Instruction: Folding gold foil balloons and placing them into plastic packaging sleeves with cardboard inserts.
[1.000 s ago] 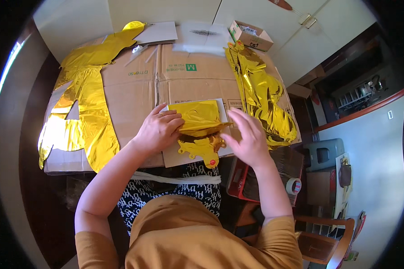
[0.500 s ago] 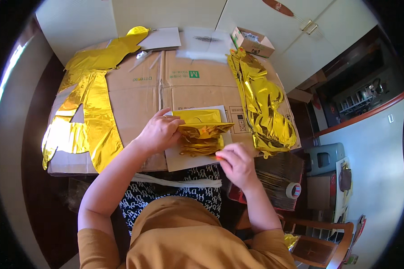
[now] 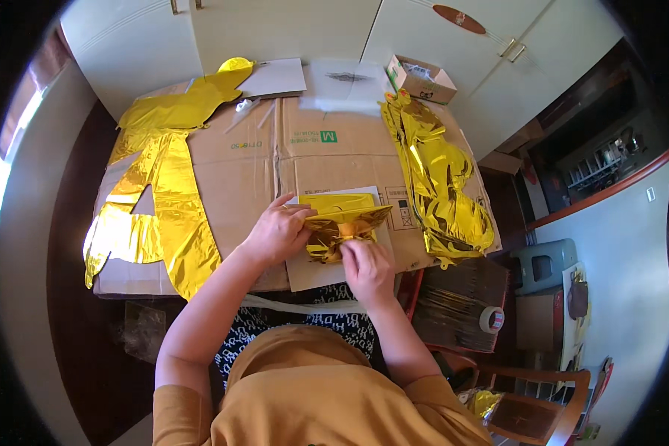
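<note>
A shiny gold folded foil balloon is seen on flat brown cardboard (green marked); mustard-yellow shirt below.

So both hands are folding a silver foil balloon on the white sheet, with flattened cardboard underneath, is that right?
Not quite: the foil balloon is gold, not silver, as the head view shows. The rest holds: the left hand and the right hand are both on it, over the white sheet that lies on the flattened cardboard.
</note>
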Demonstrator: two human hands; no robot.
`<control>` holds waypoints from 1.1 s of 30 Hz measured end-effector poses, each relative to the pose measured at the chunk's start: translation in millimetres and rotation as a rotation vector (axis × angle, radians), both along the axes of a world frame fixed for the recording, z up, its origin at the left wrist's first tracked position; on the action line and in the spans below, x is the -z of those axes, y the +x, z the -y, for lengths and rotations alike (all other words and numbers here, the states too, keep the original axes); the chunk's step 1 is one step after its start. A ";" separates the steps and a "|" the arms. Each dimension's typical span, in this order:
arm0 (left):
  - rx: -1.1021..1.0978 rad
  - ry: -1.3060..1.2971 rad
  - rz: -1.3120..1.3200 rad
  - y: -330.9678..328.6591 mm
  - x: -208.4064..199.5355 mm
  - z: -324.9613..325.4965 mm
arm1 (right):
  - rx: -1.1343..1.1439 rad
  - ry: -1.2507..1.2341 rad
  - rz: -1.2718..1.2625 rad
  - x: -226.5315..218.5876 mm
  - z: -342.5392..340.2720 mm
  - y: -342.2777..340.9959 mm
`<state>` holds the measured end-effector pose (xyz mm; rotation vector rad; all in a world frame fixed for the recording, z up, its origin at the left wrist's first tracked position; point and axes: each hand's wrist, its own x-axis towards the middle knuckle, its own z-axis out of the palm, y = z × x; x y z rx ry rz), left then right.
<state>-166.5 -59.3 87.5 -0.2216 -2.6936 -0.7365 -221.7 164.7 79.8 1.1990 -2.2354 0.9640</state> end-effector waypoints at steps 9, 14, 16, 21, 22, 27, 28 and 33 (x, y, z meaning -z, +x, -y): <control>-0.018 -0.017 -0.039 -2.3 -8.7 -5.0 | -0.055 0.283 -0.011 0.7 -2.2 1.2; 0.014 -0.069 0.006 -2.5 -9.5 -6.2 | -0.038 0.301 0.024 8.0 1.8 -1.1; 0.033 -0.087 -0.036 -0.4 -5.6 -7.8 | -0.016 0.238 0.012 8.0 -0.9 4.8; 0.067 -0.179 -0.150 4.0 5.1 -4.4 | -0.038 0.022 -0.146 -6.1 -34.6 21.2; 0.074 -0.183 -0.158 2.6 6.2 -4.8 | -0.041 -0.013 -0.097 -10.0 -44.2 23.8; 0.098 -0.169 -0.151 -0.1 1.9 -4.6 | 0.040 0.044 -0.212 -37.7 -57.0 -25.4; 0.090 -0.169 -0.146 3.7 1.7 -2.2 | 0.000 0.130 -0.166 -55.5 -47.6 -36.7; 0.099 -0.150 -0.206 -1.4 0.9 -5.2 | -0.346 0.295 -0.208 -46.5 -36.3 -89.2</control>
